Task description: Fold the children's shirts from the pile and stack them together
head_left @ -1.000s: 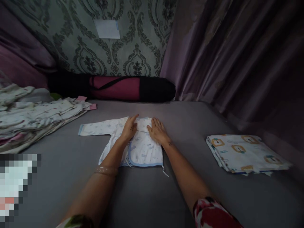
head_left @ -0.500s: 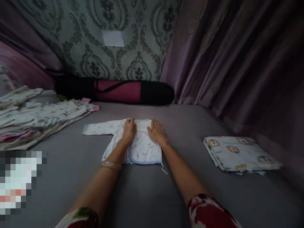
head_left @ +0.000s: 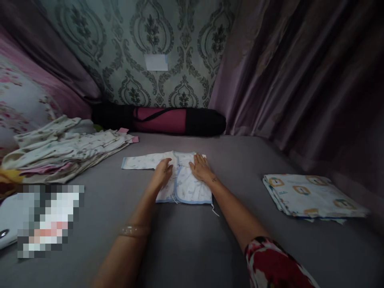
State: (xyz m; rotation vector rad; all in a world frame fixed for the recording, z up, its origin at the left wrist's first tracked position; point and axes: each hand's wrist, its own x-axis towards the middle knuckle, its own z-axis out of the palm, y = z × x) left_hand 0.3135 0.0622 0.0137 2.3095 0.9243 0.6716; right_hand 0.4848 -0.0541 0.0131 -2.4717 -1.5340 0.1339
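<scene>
A white baby wrap shirt [head_left: 193, 188] with light blue trim and a faint print lies flat in front of me. Its left sleeve [head_left: 138, 161] stretches out to the side; no sleeve shows past its right edge. My right hand [head_left: 201, 167] rests flat on the upper right of the shirt, fingers extended. Over the left part of the chest is my left hand [head_left: 163, 171], loosely bent, with thumb and fingers apart; its forearm hides some of the shirt's left side. White tie strings hang at the bottom hem.
On the right is a folded printed cloth [head_left: 312, 196]. A pile of baby clothes [head_left: 75, 148] lies at the left, with a blurred-out item [head_left: 51, 224] nearer me. A black and maroon roll-shaped bag [head_left: 162, 120] lies along the wall. Curtains [head_left: 255, 80] hang at the right.
My left hand has shifted toward the lower left of the collar, and less of the shirt's left side shows. My right hand stays on the shirt. The view has swung slightly left.
</scene>
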